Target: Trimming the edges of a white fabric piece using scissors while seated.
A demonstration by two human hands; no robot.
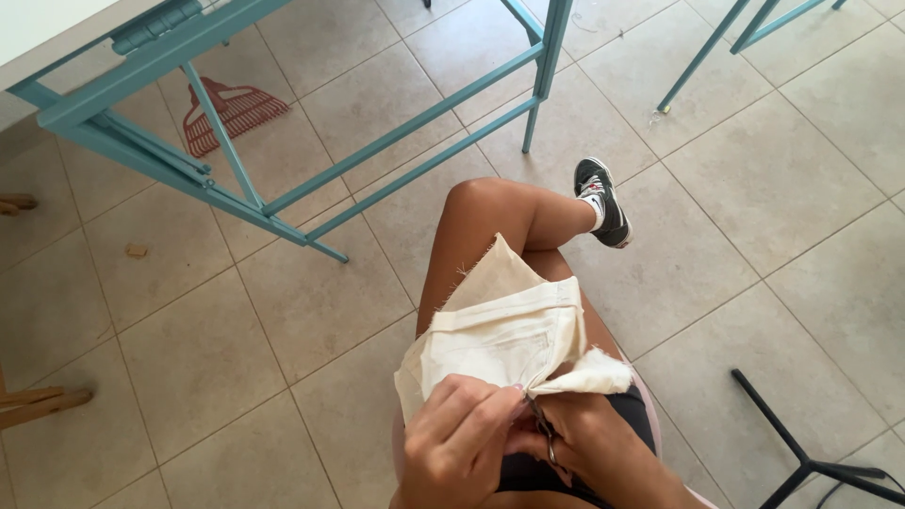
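Cream cloth, a folded piece with frayed edges and a stitched hem band, lies over our lap and thigh in the lower middle of the frame. Our left hand sits at the bottom centre, its fingers curled and pinching the cloth's lower edge. Our right hand is just beside it, lower right of centre, closed around a small metal tool whose dark tip meets the cloth where a frayed corner sticks out to the right. The two hands touch each other at that spot. We cannot tell exactly what kind of tool it is, since our fingers hide most of it.

Beyond the cloth, our bare leg is crossed over, the knee pointing to the upper middle, ending in a black-and-white sneaker with a white sock. The floor is large beige tiles. A teal metal table frame fills the upper left, with a red rake head lying under it. A black stand leg shows in the lower right, and bits of wood at the left edge.
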